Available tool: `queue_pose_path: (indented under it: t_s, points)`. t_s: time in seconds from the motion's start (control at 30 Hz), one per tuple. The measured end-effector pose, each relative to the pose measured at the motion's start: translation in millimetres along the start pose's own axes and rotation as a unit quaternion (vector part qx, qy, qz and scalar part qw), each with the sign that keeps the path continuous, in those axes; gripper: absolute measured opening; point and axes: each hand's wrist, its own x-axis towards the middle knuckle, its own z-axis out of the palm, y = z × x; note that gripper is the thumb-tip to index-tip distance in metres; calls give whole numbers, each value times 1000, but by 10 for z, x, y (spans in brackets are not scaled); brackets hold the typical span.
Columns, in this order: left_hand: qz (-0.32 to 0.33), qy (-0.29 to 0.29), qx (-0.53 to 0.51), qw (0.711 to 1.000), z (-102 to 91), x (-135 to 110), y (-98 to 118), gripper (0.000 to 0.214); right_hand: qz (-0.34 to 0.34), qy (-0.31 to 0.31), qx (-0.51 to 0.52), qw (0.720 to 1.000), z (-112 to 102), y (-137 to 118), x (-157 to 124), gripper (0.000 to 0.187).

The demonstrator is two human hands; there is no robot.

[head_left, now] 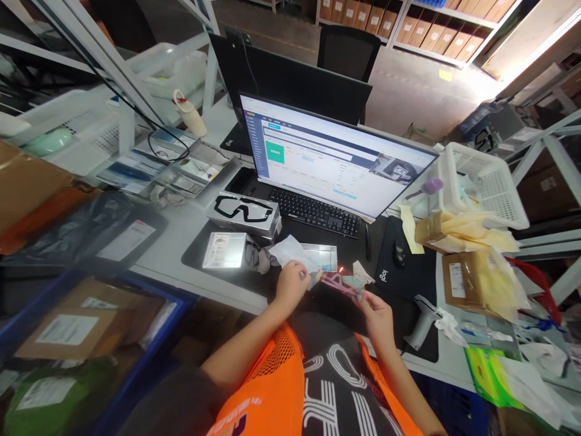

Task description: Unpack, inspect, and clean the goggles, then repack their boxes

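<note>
Close to my body, over the black desk mat, I have a small pair of pink-framed glasses (338, 283) between my two hands. My left hand (292, 283) is closed in a pinch at the left end, with a white sheet (294, 251) right behind its fingers. At the other end, the fingertips of my right hand (376, 310) pinch the frame. A flat silvery box (325, 257) lies just beyond the glasses, and a crumpled white scrap (363, 272) is beside them. A small red light glows above the frame.
A grey box with a goggles picture (247, 213) and a smaller silver box (231, 251) stand left. Ahead are a keyboard (313, 212) and monitor (327, 157). To the right are a mouse (399, 253), barcode scanner (422, 324) and cartons (467, 281). A blue crate (136, 387) holds parcels.
</note>
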Motion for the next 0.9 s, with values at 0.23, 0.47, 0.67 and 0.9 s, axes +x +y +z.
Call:
queue_pose_path:
  t_s: [0.23, 0.47, 0.67, 0.9]
  points:
    - [6, -33, -131, 991, -27, -11, 62, 24, -71, 2, -89, 993, 14, -66, 4, 34]
    - [53, -72, -195, 977, -138, -21, 114, 14, -225, -106, -143, 958, -23, -179, 51, 17]
    - [88, -118, -179, 973, -257, -41, 203, 8, -314, -118, -204, 920, 73, -192, 53, 25]
    - [103, -138, -105, 979, -415, 29, 330, 13, -384, -139, -253, 877, 171, -246, 66, 25]
